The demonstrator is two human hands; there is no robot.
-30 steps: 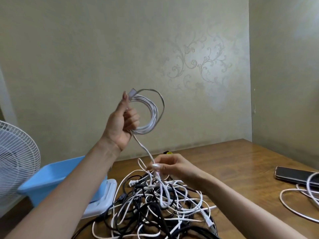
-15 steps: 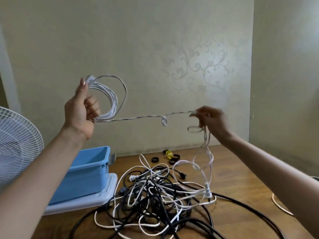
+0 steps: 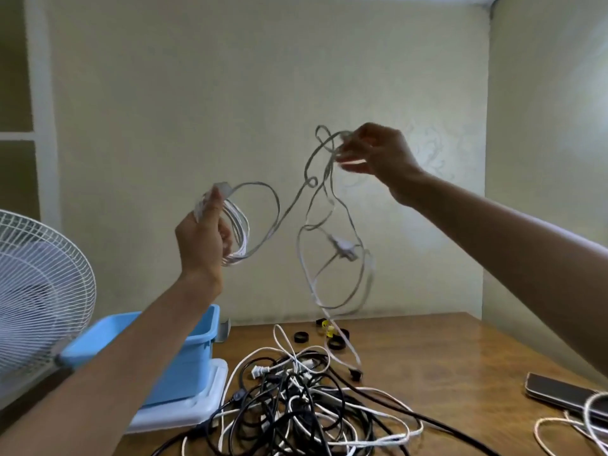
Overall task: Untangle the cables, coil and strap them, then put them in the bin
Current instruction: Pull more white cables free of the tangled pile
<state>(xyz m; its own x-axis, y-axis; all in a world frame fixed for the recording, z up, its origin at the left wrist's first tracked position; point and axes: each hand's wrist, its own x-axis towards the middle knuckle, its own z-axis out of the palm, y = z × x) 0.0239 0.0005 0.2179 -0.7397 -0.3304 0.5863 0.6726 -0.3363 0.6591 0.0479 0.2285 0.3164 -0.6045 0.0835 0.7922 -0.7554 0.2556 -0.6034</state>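
A part-wound white cable (image 3: 241, 230) is gripped in the left hand (image 3: 204, 238), its loose tail pinched aloft by the right hand (image 3: 378, 156). Nothing is strapped yet; the tangle (image 3: 296, 399) is left on the desk (image 3: 444, 363) beside the blue bin (image 3: 197, 370).

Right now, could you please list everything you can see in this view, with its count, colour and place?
white cable: one, white, in the air, partly coiled, strung between both hands
tangled cables: one pile, black and white, on the table in front
bin: one, blue, left on the table, standing on the lid
lid: one, white, under the bin
cable straps: several black, one yellow, behind the pile
fan: one, white, far left
phone: one, dark, right on the table
loose cable: white, bottom right, over the phone
table: one, brown wood
left hand: holds the coil
right hand: raised, pinches the cable
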